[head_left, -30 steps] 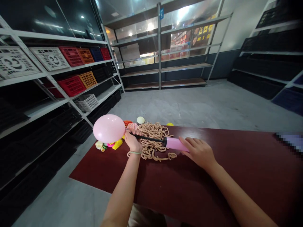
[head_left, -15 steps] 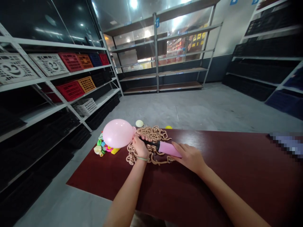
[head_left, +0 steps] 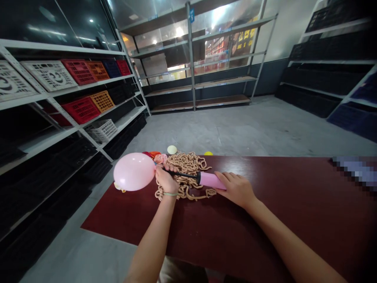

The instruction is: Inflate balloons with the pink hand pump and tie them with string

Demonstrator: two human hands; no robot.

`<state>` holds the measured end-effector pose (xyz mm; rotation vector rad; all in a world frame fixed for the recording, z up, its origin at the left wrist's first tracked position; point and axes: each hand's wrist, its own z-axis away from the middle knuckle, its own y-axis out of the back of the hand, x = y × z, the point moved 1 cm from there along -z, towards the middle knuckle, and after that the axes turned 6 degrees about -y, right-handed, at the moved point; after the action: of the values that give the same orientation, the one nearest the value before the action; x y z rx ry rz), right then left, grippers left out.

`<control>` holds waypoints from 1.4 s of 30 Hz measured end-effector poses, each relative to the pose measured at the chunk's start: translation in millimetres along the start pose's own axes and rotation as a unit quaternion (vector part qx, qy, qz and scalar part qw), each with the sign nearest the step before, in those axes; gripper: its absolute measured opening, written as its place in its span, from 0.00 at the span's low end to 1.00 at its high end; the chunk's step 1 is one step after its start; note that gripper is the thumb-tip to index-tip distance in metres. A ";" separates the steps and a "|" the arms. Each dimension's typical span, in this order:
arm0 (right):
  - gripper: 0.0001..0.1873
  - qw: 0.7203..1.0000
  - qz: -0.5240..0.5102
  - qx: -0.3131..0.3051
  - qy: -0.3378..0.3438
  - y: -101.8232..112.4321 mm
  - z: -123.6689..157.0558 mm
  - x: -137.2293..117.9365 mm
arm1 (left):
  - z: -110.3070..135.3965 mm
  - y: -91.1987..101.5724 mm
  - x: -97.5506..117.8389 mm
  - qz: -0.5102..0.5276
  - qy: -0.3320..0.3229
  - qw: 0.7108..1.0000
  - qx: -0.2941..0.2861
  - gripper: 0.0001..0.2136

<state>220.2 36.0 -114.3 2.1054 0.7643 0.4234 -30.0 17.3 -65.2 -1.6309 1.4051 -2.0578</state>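
Far left of the left hand, a red plastic crate [head_left: 81, 110] and an orange crate [head_left: 102, 101] sit on white metal shelving [head_left: 70, 52]. Just left of the left hand is an inflated pink balloon [head_left: 134, 171], held clear above a dark red table [head_left: 294, 220]. The left hand [head_left: 166, 180] is closed around the balloon's neck where it meets the black nozzle [head_left: 182, 175] of a pink hand pump [head_left: 210, 180]. A green wrist band [head_left: 171, 193] circles that wrist.

Beyond the left hand lie a peach balloon [head_left: 160, 158] and a pale yellow balloon [head_left: 172, 149]. A heap of tan twisted balloons [head_left: 188, 165] lies directly beneath the nozzle, between the two hands, with the pump passing over it.

The right hand [head_left: 235, 189] rests palm-down on the pump's far end, fingers lying across the pink barrel. Whether it is firmly gripping cannot be determined. A small yellow balloon [head_left: 208, 153] lies beyond the pump, ahead of the right hand.
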 end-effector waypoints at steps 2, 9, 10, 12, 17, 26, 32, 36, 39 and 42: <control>0.25 1.000 -0.024 -0.008 -0.017 1.0 0.6 -7.4 | 17.1 -5.9 -12.3 -0.011 0.027 0.999 -0.040 0.08; 0.25 0.996 -0.077 -0.016 -0.030 3.5 0.7 -18.1 | 32.6 -11.8 -21.8 -0.012 0.052 0.995 -0.080 0.09; 0.25 0.998 -0.066 -0.010 -0.023 3.9 0.7 -15.4 | 28.8 -11.3 -17.8 -0.006 0.053 0.996 -0.078 0.08; 0.26 0.999 -0.038 -0.001 -0.009 5.2 1.1 -8.0 | 18.9 -9.0 -8.3 0.002 0.045 0.997 -0.062 0.07; 0.24 1.000 0.017 0.007 0.018 7.8 2.3 10.1 | -9.1 0.6 10.5 0.021 0.012 1.000 -0.005 0.06; 0.25 0.999 -0.029 -0.025 -0.008 -0.3 2.5 -10.7 | 14.8 -6.6 -5.9 0.005 0.017 1.000 -0.014 0.07; 0.24 0.997 -0.069 -0.018 -0.024 2.6 -0.5 -28.1 | 34.3 -12.0 -19.9 0.006 0.060 0.996 -0.070 0.11; 0.24 0.999 -0.038 -0.009 0.003 3.3 -0.1 -14.5 | 19.7 -10.0 -4.5 0.015 0.040 0.998 -0.049 0.09; 0.24 1.000 0.006 -0.003 0.019 5.8 1.6 3.2 | 4.7 -6.4 6.5 0.021 0.031 0.999 -0.019 0.08; 0.23 0.999 0.033 0.007 0.027 7.8 2.0 16.3 | -7.8 -1.2 11.6 0.029 0.023 0.999 0.014 0.08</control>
<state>236.5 41.8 -108.7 2.1441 0.7306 0.5137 -40.5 15.0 -56.2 -1.5231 1.4137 -2.0854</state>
